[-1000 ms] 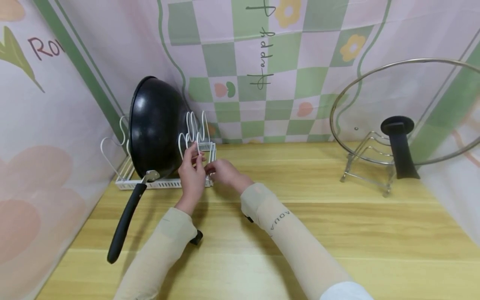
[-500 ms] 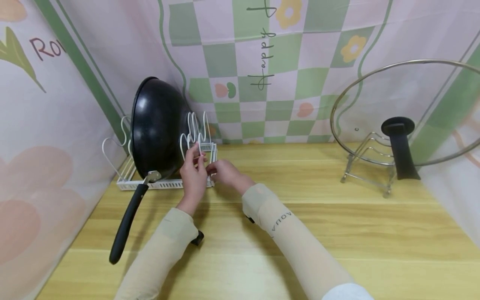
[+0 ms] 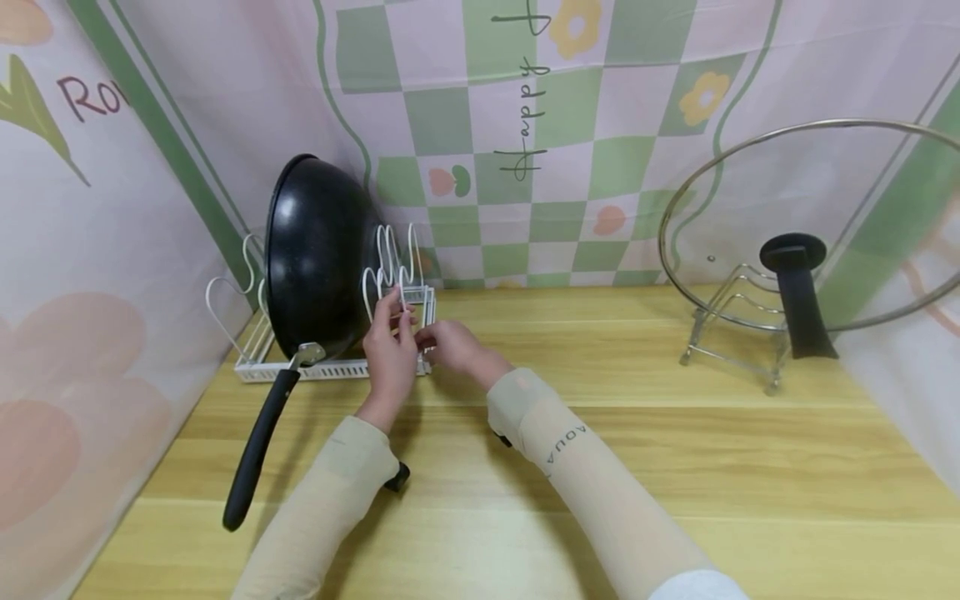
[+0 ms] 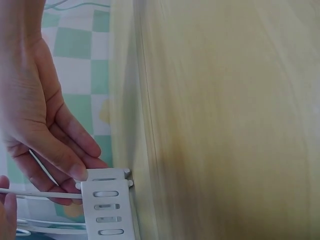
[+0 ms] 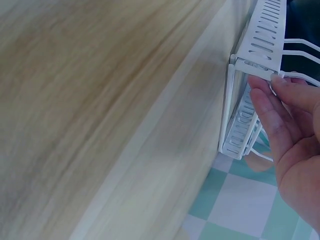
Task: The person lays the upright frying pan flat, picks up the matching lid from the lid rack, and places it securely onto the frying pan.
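Left hand: [image 3: 390, 362] at 8 o'clock of the head view's centre, thumb and fingers pinching a white wire loop [image 3: 402, 283] near the right end of the rack.
Right hand: [image 3: 453, 346] at 3 o'clock of the left one and near it; thumb and fingertips grasp the rack's near right corner, the grip plain in both wrist views.
Rack: [image 3: 337, 369] white, slotted along its near rail, lying on the table toward 9 o'clock; both hands work at its 3 o'clock end, and more loops rise at 12 o'clock of the left hand.
Wok: [image 3: 322, 258] black, standing on its side in the rack at about 10 o'clock, rim toward 9, rounded underside toward 3; its handle [image 3: 258, 450] hangs past the near rail toward 7 o'clock.
Change over the last second: rack, wok and both hands sit a touch further toward 3 o'clock; the handle tip shows this best. Each hand keeps its hold on the same spot.
Unchanged: the glass lid [image 3: 810, 204] stays propped in its metal stand [image 3: 731, 362] near 3 o'clock, black handle facing 6.
Around: wood-grain table [image 3: 675, 450] beneath; checkered backdrop [image 3: 498, 100] at 12 o'clock.
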`<state>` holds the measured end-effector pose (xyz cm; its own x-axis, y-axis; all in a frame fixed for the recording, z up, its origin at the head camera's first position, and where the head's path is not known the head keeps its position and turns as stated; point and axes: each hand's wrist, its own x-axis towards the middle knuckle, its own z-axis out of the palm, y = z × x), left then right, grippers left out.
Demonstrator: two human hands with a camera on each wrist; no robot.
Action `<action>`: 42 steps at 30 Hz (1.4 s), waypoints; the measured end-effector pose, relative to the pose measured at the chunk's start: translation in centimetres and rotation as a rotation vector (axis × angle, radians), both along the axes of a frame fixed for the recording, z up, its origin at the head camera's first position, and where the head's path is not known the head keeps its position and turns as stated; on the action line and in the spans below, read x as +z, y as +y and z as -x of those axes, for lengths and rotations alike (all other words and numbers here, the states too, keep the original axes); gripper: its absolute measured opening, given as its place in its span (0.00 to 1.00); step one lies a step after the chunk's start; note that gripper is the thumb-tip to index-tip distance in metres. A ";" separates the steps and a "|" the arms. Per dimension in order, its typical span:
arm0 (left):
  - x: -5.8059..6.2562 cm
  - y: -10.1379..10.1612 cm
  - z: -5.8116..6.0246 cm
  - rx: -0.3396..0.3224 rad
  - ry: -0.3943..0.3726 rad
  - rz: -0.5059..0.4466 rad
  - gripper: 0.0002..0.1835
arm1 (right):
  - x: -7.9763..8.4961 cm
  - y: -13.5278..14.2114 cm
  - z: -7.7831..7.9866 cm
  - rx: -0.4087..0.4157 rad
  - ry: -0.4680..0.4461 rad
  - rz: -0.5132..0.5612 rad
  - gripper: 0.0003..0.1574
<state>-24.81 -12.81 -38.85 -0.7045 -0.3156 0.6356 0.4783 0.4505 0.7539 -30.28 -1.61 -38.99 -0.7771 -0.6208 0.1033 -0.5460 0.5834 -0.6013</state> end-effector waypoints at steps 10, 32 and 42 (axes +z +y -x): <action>0.0 0.5 0.0 0.025 -0.014 0.011 0.20 | 0.0 0.3 0.1 -0.003 -0.009 -0.010 0.18; -0.3 1.4 0.4 0.019 -0.002 -0.002 0.21 | -0.4 1.5 0.5 0.008 0.001 0.014 0.17; -0.4 1.8 0.4 0.038 0.009 0.024 0.22 | -1.3 1.9 1.6 0.033 0.012 0.040 0.17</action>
<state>-25.22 -10.96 -39.23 -0.6866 -0.3266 0.6495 0.4675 0.4859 0.7385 -31.86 0.29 -40.30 -0.7549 -0.6413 0.1374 -0.5717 0.5407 -0.6171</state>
